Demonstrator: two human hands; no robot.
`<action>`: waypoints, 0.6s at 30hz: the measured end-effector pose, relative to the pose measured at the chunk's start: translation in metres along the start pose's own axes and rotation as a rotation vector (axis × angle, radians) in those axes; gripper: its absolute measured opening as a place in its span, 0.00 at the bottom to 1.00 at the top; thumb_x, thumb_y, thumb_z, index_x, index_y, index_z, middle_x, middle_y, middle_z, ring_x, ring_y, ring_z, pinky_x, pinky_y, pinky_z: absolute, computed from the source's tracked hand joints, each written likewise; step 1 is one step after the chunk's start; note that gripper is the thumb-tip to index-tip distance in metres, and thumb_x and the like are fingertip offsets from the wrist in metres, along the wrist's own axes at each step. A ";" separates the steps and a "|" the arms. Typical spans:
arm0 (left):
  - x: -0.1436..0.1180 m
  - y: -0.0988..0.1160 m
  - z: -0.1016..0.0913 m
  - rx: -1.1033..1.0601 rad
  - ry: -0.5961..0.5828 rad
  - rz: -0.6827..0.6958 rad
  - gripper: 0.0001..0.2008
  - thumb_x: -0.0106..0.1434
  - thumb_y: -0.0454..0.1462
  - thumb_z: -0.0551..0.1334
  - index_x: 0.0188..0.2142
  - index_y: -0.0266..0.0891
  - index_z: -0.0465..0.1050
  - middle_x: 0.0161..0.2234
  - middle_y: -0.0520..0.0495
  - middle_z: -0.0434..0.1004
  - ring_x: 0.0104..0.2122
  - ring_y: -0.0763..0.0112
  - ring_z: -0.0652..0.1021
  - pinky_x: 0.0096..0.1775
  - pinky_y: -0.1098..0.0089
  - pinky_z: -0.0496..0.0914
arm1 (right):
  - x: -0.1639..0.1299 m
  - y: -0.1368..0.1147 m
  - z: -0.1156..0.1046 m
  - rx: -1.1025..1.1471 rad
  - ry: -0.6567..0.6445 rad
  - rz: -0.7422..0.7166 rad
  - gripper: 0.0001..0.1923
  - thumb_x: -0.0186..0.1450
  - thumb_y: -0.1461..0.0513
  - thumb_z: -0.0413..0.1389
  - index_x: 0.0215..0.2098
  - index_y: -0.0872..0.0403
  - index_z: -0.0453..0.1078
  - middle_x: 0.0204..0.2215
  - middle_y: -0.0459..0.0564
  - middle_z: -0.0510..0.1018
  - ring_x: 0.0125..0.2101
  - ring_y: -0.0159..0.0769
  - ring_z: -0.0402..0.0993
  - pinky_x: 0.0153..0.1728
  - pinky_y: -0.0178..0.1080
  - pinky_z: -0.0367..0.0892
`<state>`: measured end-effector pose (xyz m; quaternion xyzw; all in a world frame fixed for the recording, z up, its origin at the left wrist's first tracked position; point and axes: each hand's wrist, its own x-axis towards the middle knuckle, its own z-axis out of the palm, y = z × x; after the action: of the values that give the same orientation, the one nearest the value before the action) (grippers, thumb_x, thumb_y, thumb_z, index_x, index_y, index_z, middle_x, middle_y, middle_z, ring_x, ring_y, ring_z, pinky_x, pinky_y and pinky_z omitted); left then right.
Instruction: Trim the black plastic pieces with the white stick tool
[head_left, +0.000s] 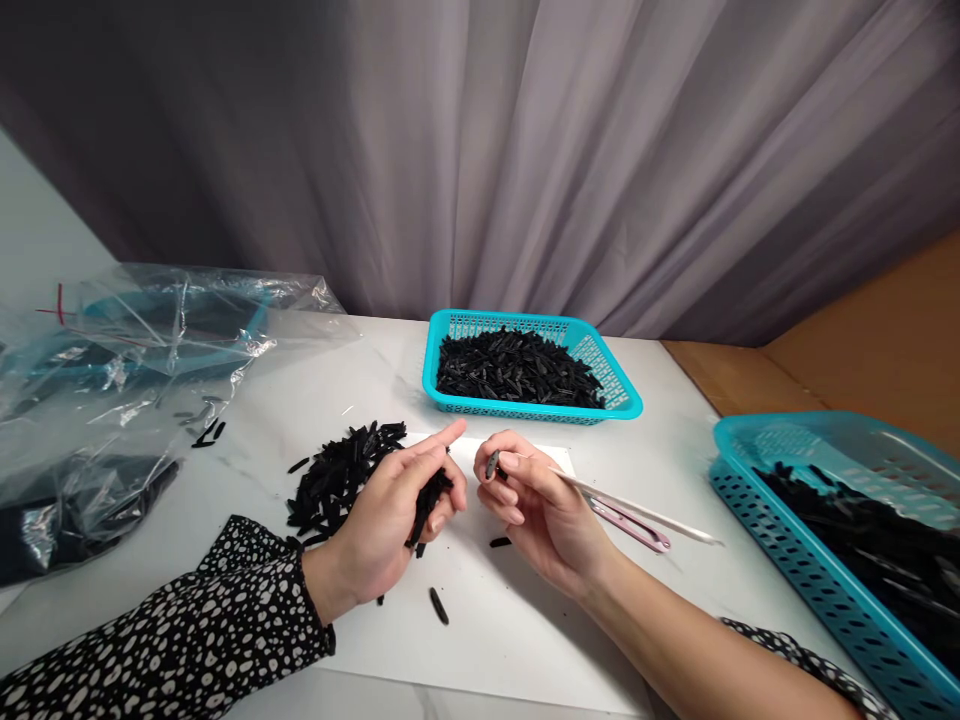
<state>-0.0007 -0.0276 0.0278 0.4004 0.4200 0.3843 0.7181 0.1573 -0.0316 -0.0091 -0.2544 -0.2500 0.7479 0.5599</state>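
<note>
My left hand (390, 515) is curled around a bunch of small black elongated pieces (429, 505), its index finger pointing outward. Between the thumb and fingers of my right hand (544, 505) is a single black flat piece (492, 465). A loose pile of the same pieces (341, 475) lies just beyond my left hand. Under both hands is a white sheet (487, 640), with a stray piece (439, 606) on it. Beside my right hand run a thin white stick (660, 517) and a pink cutter (630, 525); whether that hand touches the stick, I cannot tell.
A turquoise basket (637, 408) full of black pieces stands at the back. Another turquoise basket (780, 540) with larger dark pieces is at right, near cardboard (870, 320). Clear plastic bags (172, 330) cover the left side. A grey curtain (480, 160) hangs behind the table.
</note>
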 end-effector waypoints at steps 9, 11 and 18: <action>0.000 -0.006 0.001 -0.021 -0.058 0.053 0.15 0.68 0.43 0.58 0.49 0.37 0.62 0.25 0.52 0.75 0.17 0.81 0.63 0.20 0.75 0.51 | 0.000 -0.001 0.000 0.023 0.005 0.015 0.06 0.55 0.61 0.65 0.29 0.55 0.76 0.25 0.45 0.71 0.20 0.24 0.55 0.20 0.29 0.51; 0.000 -0.007 0.002 -0.011 -0.063 0.074 0.12 0.68 0.43 0.59 0.42 0.38 0.61 0.26 0.52 0.76 0.17 0.82 0.62 0.20 0.75 0.50 | 0.000 -0.001 0.000 0.001 0.007 0.007 0.06 0.55 0.61 0.65 0.29 0.55 0.75 0.26 0.45 0.72 0.20 0.24 0.58 0.21 0.30 0.53; -0.003 -0.006 0.002 -0.013 -0.126 0.021 0.14 0.67 0.46 0.60 0.36 0.40 0.58 0.25 0.51 0.77 0.16 0.82 0.60 0.21 0.75 0.49 | -0.001 0.002 0.004 -0.080 -0.008 0.026 0.12 0.61 0.54 0.61 0.28 0.55 0.72 0.24 0.46 0.71 0.19 0.26 0.56 0.17 0.31 0.48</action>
<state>0.0018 -0.0331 0.0240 0.4234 0.3672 0.3685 0.7417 0.1536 -0.0334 -0.0072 -0.2768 -0.2788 0.7455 0.5384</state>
